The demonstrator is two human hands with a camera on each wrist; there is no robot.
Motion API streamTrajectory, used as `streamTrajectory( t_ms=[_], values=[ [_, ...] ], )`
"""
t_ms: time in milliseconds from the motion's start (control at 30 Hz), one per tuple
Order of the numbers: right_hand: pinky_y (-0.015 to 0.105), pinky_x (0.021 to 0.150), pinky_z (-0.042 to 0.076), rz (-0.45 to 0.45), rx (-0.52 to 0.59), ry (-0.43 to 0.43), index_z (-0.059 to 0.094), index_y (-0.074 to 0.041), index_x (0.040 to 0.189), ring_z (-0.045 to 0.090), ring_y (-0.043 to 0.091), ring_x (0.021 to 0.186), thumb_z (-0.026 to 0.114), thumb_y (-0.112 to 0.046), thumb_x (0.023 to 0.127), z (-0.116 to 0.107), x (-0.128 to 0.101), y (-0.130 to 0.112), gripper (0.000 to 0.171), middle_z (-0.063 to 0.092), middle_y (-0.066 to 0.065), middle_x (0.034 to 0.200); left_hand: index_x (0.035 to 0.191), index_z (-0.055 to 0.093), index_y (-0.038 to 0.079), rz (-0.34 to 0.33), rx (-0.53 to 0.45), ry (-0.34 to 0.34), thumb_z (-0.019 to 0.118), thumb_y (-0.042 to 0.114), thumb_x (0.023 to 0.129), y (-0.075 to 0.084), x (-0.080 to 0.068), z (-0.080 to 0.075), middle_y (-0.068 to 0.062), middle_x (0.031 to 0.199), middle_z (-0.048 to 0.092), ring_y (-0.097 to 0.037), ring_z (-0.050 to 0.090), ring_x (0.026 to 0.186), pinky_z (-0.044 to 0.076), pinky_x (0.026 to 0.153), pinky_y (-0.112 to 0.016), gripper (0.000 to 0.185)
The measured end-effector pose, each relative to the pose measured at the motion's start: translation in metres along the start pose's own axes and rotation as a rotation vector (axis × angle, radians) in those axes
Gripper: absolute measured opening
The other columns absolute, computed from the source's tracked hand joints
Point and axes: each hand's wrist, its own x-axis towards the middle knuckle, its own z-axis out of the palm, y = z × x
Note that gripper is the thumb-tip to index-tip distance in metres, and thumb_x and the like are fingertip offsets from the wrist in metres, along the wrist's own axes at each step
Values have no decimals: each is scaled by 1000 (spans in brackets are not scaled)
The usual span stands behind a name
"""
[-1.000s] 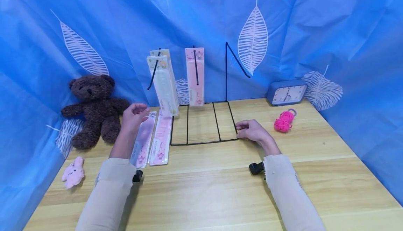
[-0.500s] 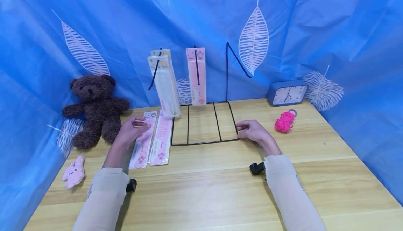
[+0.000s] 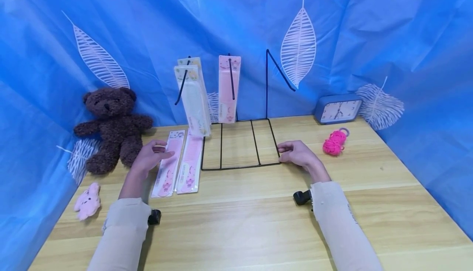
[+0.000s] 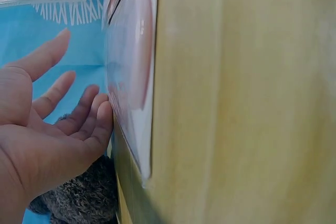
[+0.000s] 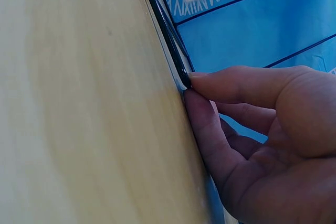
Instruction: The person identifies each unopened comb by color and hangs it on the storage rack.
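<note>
My left hand (image 3: 148, 158) is over the left edge of a pink packaged comb (image 3: 168, 176) lying on the table. Its fingers are spread and relaxed; in the left wrist view the fingertips (image 4: 103, 109) are right at the package's edge. A second pink packaged comb (image 3: 189, 172) lies alongside. My right hand (image 3: 297, 155) pinches the front right corner of a black wire display rack (image 5: 165, 22) between thumb and index finger. Several pale green packaged combs (image 3: 196, 106) hang on the rack's left hook, one pink packaged comb (image 3: 225, 90) on the middle hook. The right hook holds nothing.
A brown teddy bear (image 3: 114, 135) sits left of my left hand, with a small pink plush toy (image 3: 88, 201) nearer the front. A blue clock (image 3: 338, 109) and a pink yarn bundle (image 3: 334, 143) are at the right. Blue cloth hangs behind.
My left hand has come down from beside the hanging green packages to the left comb package on the table. The right hand stays at the rack's corner.
</note>
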Motion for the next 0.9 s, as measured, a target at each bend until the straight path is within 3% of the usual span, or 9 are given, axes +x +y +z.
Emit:
streamTrajectory(
  t_ms=[233,533,900],
  values=[
    [42,103,46,-2,-2,-1,48,10,142,56,33,114,72,4,83,-1,0,-1,64,56,26,131,144,42,-3,39,93,8,77,21,91,-2,1,2,-30,141,44,-43,46,122,43,98,-51,68],
    [29,93,51,1,4,-2,49,12,141,57,28,110,71,5,83,1,1,0,62,58,24,128,147,38,-3,21,249,16,75,14,92,-1,4,7,-32,132,45,-42,52,108,48,83,-47,69],
    [34,98,50,-1,-3,-7,48,11,142,56,30,112,71,4,84,0,2,1,63,57,24,130,150,33,-4,3,275,10,78,20,90,5,2,9,-33,131,48,-42,53,108,48,86,-47,79]
  ],
)
